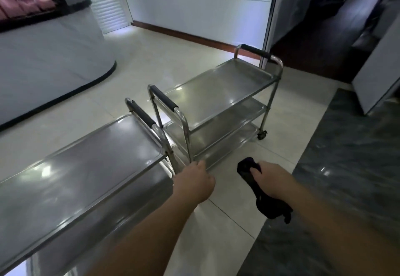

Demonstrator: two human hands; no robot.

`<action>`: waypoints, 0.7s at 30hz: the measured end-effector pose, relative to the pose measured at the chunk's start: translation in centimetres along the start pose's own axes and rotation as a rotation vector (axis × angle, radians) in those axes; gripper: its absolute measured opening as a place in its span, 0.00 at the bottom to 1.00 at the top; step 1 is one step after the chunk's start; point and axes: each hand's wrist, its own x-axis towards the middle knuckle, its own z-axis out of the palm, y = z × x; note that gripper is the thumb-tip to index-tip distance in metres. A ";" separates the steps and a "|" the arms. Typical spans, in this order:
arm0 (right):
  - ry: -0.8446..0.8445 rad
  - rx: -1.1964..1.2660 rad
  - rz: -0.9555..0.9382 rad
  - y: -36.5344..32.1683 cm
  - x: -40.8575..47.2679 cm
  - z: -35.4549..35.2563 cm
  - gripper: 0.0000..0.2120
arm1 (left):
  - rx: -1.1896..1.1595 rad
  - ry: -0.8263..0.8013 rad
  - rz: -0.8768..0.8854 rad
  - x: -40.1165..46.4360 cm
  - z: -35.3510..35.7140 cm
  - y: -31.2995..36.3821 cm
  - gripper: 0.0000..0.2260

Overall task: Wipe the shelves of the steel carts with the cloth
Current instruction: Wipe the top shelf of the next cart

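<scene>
Right hand (273, 180) round dark cloth (255, 185), beside steel carts (216, 89)

The two three-shelf silver carts are seen to be polished steel — the nearer cart's top shelf (86, 163) and the farther cart's top shelf (218, 93) are smooth and mirror-bright. Their handles are sleeved in matt black foam or rubber (162, 100). The dark cloth (257, 191) is soft and matt. The pale floor tiles (134, 59) are glazed and glossy — the grey marbled strip (346, 167) is polished too.
</scene>
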 end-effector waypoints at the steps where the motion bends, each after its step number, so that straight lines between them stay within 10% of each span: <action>1: 0.003 0.002 0.011 0.5 0.8 -0.2 0.15 | 0.009 -0.007 0.011 1.1 0.1 0.5 0.21; 21: 0.075 0.098 0.187 -1.9 25.6 -7.7 0.15 | -0.044 -0.057 0.150 31.6 -4.5 2.1 0.16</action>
